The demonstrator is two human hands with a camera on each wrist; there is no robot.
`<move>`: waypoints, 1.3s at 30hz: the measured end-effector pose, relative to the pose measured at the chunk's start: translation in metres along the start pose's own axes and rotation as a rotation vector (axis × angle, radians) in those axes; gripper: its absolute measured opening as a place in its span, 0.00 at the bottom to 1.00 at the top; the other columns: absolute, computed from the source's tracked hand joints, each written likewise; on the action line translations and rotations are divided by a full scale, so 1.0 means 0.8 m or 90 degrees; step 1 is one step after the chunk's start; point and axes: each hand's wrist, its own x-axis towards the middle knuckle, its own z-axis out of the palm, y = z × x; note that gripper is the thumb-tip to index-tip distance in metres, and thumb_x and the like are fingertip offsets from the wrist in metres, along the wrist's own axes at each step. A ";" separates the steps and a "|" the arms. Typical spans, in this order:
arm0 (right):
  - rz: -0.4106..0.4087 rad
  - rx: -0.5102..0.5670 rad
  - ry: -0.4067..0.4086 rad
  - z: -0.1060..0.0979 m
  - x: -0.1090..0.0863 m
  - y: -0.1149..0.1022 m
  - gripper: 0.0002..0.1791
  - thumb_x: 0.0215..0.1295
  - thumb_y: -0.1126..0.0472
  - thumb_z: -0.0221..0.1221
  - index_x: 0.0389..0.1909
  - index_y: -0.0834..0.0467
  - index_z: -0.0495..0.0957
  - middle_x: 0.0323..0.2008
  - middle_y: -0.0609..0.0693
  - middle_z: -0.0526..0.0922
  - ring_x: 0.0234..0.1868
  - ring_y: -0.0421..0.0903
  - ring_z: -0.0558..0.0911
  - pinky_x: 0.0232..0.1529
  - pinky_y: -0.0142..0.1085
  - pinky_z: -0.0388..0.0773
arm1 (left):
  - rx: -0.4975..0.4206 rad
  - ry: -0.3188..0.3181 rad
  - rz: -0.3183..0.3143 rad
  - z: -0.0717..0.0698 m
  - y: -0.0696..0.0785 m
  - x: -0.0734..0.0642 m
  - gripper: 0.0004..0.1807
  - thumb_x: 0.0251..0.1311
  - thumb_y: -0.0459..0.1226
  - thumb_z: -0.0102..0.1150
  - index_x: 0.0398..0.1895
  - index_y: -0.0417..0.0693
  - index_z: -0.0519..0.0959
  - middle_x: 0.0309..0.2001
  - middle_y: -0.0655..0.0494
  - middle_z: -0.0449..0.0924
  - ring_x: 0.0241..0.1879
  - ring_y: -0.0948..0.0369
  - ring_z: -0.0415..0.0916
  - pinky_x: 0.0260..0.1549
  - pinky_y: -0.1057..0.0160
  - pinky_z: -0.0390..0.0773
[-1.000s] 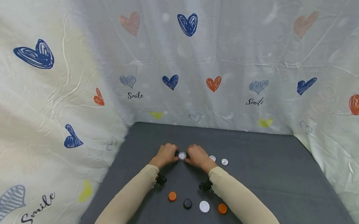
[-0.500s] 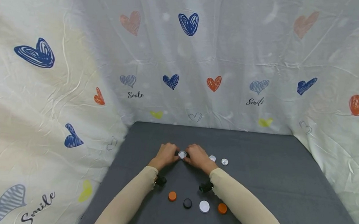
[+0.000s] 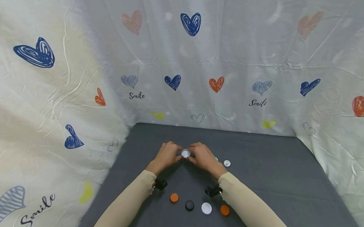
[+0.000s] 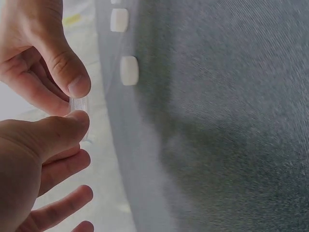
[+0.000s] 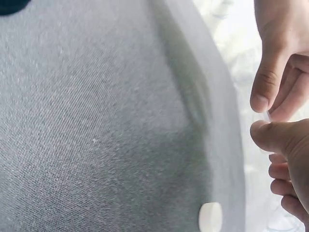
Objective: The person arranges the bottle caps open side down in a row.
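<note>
And here it is, a small clear cap (image 3: 185, 153), held over the far part of the desk (image 3: 258, 174), dead centre between two hands. The left wrist view has it against the curtain (image 3: 160, 55) rather than the cloth, so I judge it to be raised off the surface. The left hand (image 3: 167, 153) pinches one side, thumb against fingers with barely a gap, its other fingers spread loosely below. The right hand (image 3: 202, 156) mirrors it, thumb and fingertips nipping the opposite side. Why both at once? Probably because it's so little: two pinches on the rim keep it level and leave its face in plain sight. Just right of that grip, a white cap (image 3: 227, 163) sits on the desk, with a second one mostly tucked behind the right hand. Over to the near side, a loose row: orange cap (image 3: 174, 198), black cap (image 3: 189, 205), bigger white lid (image 3: 206, 208), another orange cap (image 3: 225, 210), spaced apart between the forearms, perhaps so each can be picked up cleanly.
</note>
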 end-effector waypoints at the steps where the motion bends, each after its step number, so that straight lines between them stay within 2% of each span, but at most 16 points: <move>1: -0.003 0.001 0.005 -0.003 -0.001 -0.001 0.15 0.60 0.55 0.71 0.44 0.58 0.87 0.47 0.53 0.86 0.51 0.52 0.83 0.53 0.48 0.80 | -0.003 0.002 0.000 -0.002 0.002 -0.001 0.15 0.56 0.48 0.73 0.46 0.58 0.89 0.43 0.59 0.89 0.50 0.52 0.81 0.50 0.42 0.77; 8: -0.009 0.009 0.040 -0.023 -0.010 -0.011 0.17 0.59 0.55 0.72 0.47 0.58 0.86 0.49 0.53 0.86 0.53 0.53 0.82 0.54 0.49 0.79 | -0.034 0.039 0.016 -0.020 0.014 -0.008 0.16 0.55 0.46 0.74 0.47 0.56 0.89 0.42 0.57 0.89 0.52 0.50 0.80 0.51 0.40 0.76; 27: -0.019 0.026 0.118 -0.064 -0.036 -0.034 0.21 0.60 0.53 0.71 0.52 0.57 0.85 0.52 0.51 0.84 0.54 0.50 0.82 0.53 0.46 0.81 | -0.032 0.127 0.071 -0.066 0.046 -0.035 0.16 0.56 0.47 0.74 0.47 0.56 0.87 0.43 0.61 0.89 0.54 0.54 0.79 0.52 0.43 0.76; 34: -0.024 0.036 0.134 -0.070 -0.046 -0.040 0.22 0.61 0.52 0.70 0.53 0.58 0.85 0.53 0.51 0.84 0.55 0.50 0.81 0.52 0.47 0.81 | -0.050 0.170 0.090 -0.073 0.053 -0.045 0.17 0.53 0.44 0.76 0.46 0.56 0.87 0.43 0.60 0.89 0.53 0.53 0.80 0.51 0.43 0.77; 39: -0.037 0.050 0.148 -0.071 -0.053 -0.043 0.22 0.60 0.53 0.71 0.53 0.58 0.85 0.53 0.51 0.84 0.55 0.50 0.81 0.51 0.46 0.82 | -0.044 0.176 0.091 -0.071 0.056 -0.052 0.17 0.52 0.45 0.77 0.46 0.55 0.87 0.43 0.59 0.89 0.53 0.53 0.80 0.50 0.43 0.78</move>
